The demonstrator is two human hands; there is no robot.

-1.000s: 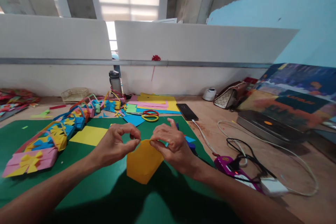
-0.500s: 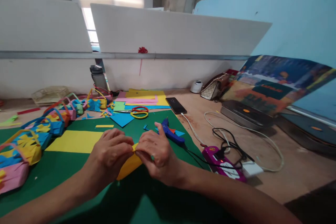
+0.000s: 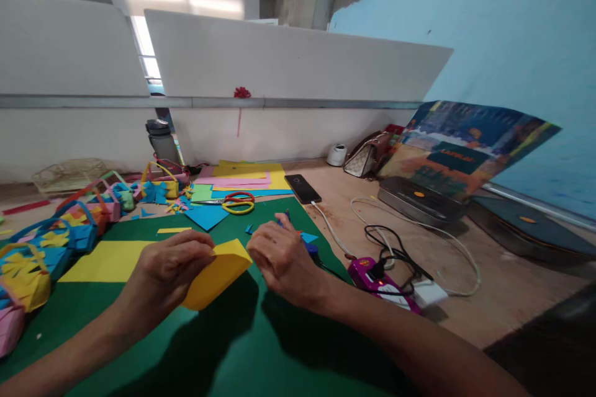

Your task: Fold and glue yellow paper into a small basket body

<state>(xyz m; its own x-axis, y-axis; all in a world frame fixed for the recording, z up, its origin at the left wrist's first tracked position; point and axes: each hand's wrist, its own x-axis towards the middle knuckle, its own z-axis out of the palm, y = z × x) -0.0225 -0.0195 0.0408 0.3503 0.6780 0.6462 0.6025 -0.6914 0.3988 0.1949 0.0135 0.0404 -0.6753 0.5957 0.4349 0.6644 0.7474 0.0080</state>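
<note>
Just right of the left grip (image 3: pixel 174 270), pinched by its fingertips along the upper left edge, is a folded yellow paper (image 3: pixel 221 276). The paper slopes down toward the underside of that grip and reaches across to a pointed corner just beside the right grip (image 3: pixel 284 257). It is raised above the green mat (image 3: pixel 149 372), with a shadow falling below it. The left grip is closed narrowly on the paper. The right grip has its fingers drawn together at that corner; whether they hold it, touch it or stand just clear, I cannot tell.

Half a second earlier both sets of fingertips met on the paper's upper edge; now they have parted, and the fold shows between them. The view has also swung to the right, and the blue glue gun (image 3: pixel 313 251), plainly visible then, is now mostly hidden behind the right grip.

Left of the left grip lies a flat yellow sheet (image 3: pixel 107 260), and farther left a row of small paper baskets (image 3: pixel 28 273). Beyond and between the two grips are the scissors (image 3: pixel 228 203) and a blue paper piece (image 3: pixel 208 217). Beyond the right grip, a phone (image 3: pixel 302 188) lies on the worktop (image 3: pixel 335 198).
</note>
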